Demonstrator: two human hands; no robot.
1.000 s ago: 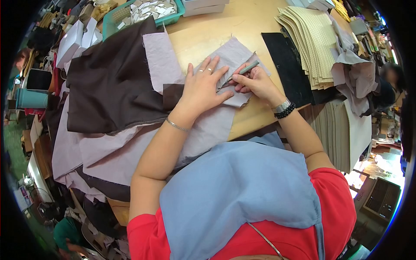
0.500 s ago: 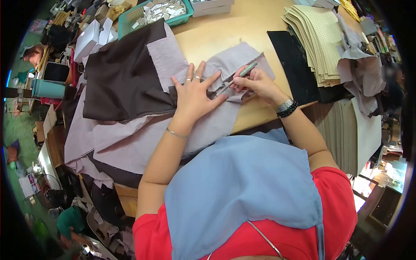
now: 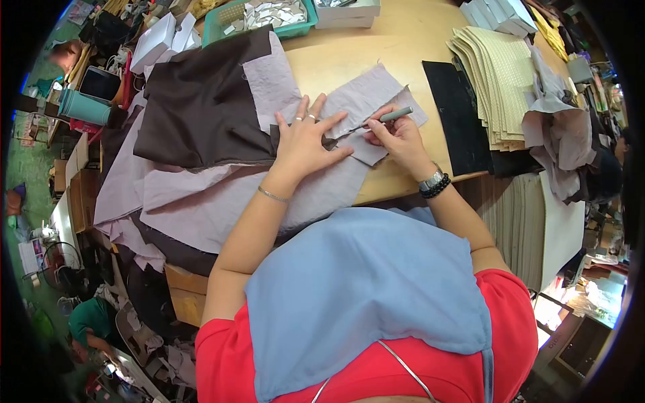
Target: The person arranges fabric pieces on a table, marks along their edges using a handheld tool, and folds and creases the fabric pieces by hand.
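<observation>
My left hand [image 3: 310, 139] lies flat with its fingers spread, pressing on the dark brown fabric and the pale lilac cloth. Pinched in my right hand [image 3: 396, 136] is a slim green-handled tool [image 3: 396, 115], its thin dark tip pointing left towards my left hand. The tip is over a lilac cloth piece [image 3: 366, 91], where a small dark patch shows. The dark brown fabric [image 3: 205, 107] spreads to the left, on top of a larger lilac sheet [image 3: 195, 211] that hangs over the table's front edge.
A green basket [image 3: 216, 25] of small white pieces and a white box [image 3: 346, 15] stand at the back. To the right are black material [image 3: 458, 117], stacked cream textured sheets [image 3: 494, 87] and a thick grey stack [image 3: 527, 221]. Another person [image 3: 94, 322] is at lower left.
The cloth piece under the tool now lies flatter, and the tool's handle has swung to point more to the right. My left hand remains spread on the fabric. The camera view has shifted slightly.
</observation>
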